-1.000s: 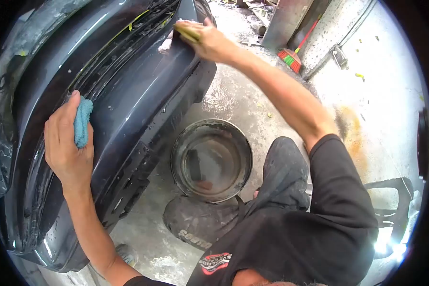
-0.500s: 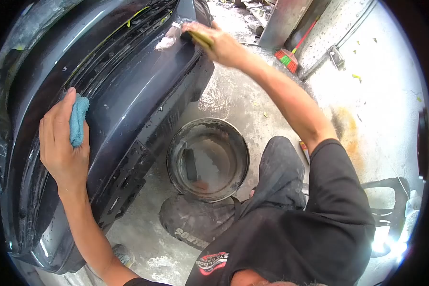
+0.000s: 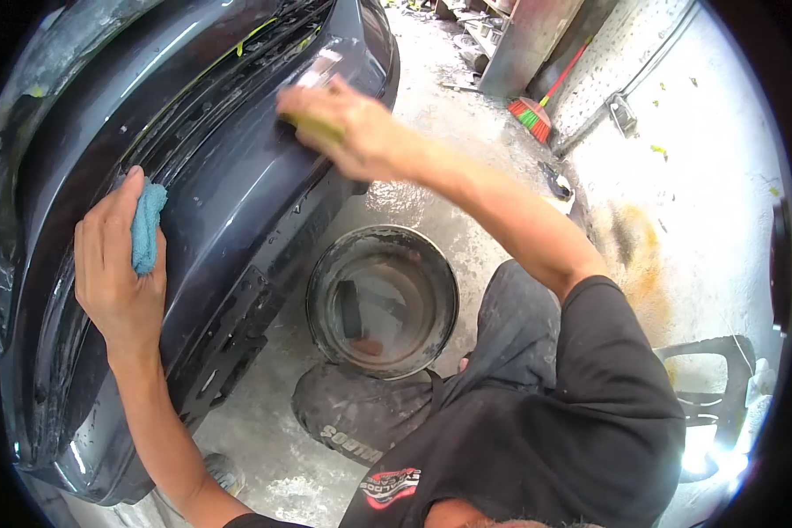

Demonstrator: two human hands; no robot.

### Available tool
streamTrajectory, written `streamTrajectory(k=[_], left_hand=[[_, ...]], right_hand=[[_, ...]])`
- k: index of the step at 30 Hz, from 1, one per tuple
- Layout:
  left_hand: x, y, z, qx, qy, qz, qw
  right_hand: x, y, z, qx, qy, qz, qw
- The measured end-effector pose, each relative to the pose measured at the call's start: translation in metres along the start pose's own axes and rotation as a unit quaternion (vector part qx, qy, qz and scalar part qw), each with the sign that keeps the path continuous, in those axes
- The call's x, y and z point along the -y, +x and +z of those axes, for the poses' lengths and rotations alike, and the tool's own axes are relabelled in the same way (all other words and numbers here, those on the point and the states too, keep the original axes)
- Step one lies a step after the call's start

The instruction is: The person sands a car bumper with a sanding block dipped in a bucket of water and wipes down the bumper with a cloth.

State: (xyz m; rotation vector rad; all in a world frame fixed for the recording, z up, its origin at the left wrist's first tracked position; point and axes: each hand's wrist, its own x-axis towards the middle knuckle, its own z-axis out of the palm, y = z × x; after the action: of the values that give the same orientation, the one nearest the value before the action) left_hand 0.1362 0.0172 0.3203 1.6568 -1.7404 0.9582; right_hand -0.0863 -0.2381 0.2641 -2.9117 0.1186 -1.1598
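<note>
A dark, wet car bumper (image 3: 229,194) fills the left side of the head view. My left hand (image 3: 119,255) rests on it, with a folded light-blue cloth (image 3: 148,227) held between thumb and fingers. Farther up the bumper, my right hand (image 3: 361,132) is wrapped around a yellow-green and black sanding block (image 3: 315,126), pressed against the painted surface. Motion blurs this hand and the block. A pale patch (image 3: 321,63) shows on the bumper just beyond the right hand.
Below the bumper's edge, a round black basin (image 3: 449,304) of water stands on the wet concrete floor (image 3: 264,449), with a dark block (image 3: 350,308) inside. A red-handled broom (image 3: 531,114) leans by the wall. My bent knees (image 3: 519,326) flank the basin.
My right hand has slid down and left along the bumper with the sanding block, uncovering more of the upper bumper. My left hand and the cloth have hardly moved.
</note>
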Motion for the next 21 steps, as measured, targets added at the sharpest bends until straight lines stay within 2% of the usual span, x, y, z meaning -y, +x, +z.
streamTrajectory(k=[2,4,5,6,8,9,10,12,14,18,21], left_hand=[[-0.001,0.002,-0.001,-0.004,-0.006,0.0,1.0],[0.0,0.004,-0.001,-0.008,-0.014,-0.001,1.0],[-0.001,0.002,-0.001,-0.007,-0.019,-0.004,1.0],[-0.001,0.001,0.0,-0.009,-0.023,-0.007,1.0],[0.002,0.0,0.001,-0.013,-0.033,0.002,0.999],[0.002,0.001,0.001,-0.012,-0.033,0.002,0.999],[0.002,0.002,0.0,-0.01,-0.03,0.004,0.999],[0.001,0.003,-0.001,-0.009,-0.028,-0.007,1.0],[-0.002,0.003,-0.001,-0.007,-0.028,-0.009,1.0],[0.001,0.002,0.001,-0.014,-0.021,-0.004,1.0],[0.001,0.001,0.001,-0.025,-0.026,-0.003,0.999]], right_hand=[[-0.015,-0.003,-0.005,0.053,-0.044,-0.022,0.997],[-0.063,0.005,-0.01,0.121,-0.134,0.01,0.984],[-0.089,0.004,-0.006,0.102,-0.181,0.051,0.977],[-0.09,0.007,-0.018,0.118,-0.175,0.061,0.976],[-0.071,0.002,0.009,0.059,-0.158,0.089,0.982],[-0.036,0.005,-0.007,0.104,-0.081,0.09,0.987],[-0.021,-0.002,-0.004,0.08,-0.066,0.036,0.994],[-0.026,-0.008,-0.018,0.106,-0.041,0.037,0.993],[-0.099,-0.011,-0.009,0.063,-0.121,0.093,0.986],[-0.106,-0.001,-0.024,0.098,-0.193,0.026,0.976],[-0.098,0.002,-0.026,0.081,-0.171,0.009,0.982]])
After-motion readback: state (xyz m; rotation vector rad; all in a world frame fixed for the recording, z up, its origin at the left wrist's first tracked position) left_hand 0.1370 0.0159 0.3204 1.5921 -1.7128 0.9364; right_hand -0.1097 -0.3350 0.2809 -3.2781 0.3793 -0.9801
